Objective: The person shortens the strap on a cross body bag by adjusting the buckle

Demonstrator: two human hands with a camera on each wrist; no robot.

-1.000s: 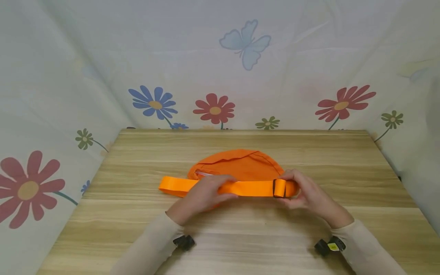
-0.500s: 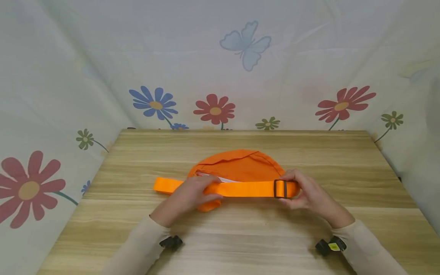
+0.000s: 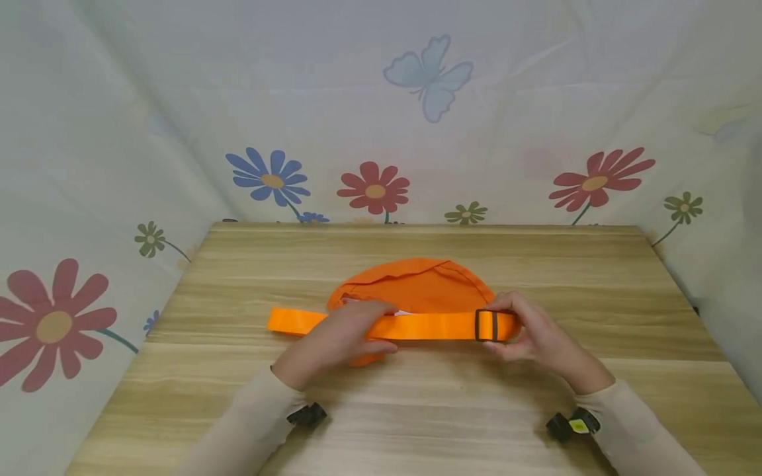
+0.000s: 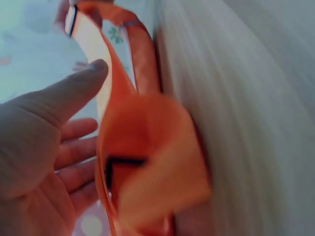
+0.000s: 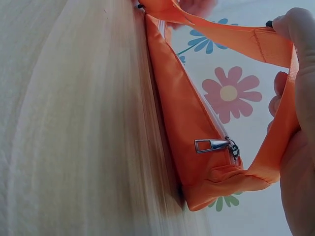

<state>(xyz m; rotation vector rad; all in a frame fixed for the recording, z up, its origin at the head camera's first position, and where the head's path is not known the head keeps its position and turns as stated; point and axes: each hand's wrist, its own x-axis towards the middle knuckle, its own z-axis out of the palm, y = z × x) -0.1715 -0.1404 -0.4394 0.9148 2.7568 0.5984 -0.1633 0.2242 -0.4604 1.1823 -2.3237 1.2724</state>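
Note:
An orange waist bag [image 3: 417, 291] lies on the table, its curved side facing away. Its bright orange strap [image 3: 440, 326] runs along the near side, with a black slider buckle [image 3: 485, 326] at the right. My left hand [image 3: 333, 337] holds the strap left of its middle, thumb against one face and fingers behind, as the left wrist view shows. A strap loop sticks out beyond that hand. My right hand [image 3: 536, 334] pinches the strap beside the slider buckle. In the right wrist view, a metal zipper pull [image 5: 211, 145] hangs at the bag's end. Left-hand fingers partly cover the bag.
The wooden table [image 3: 417, 416] ends at a white cloth backdrop [image 3: 506, 132] printed with flowers and a butterfly. Cloth also stands at both sides. Black wrist cameras [image 3: 306, 415] sit under the sleeves.
My left hand slid left along the strap, then came partway back right. The loop at the left shifted slightly left. The slider buckle shows more of its face. My right hand stayed nearly still.

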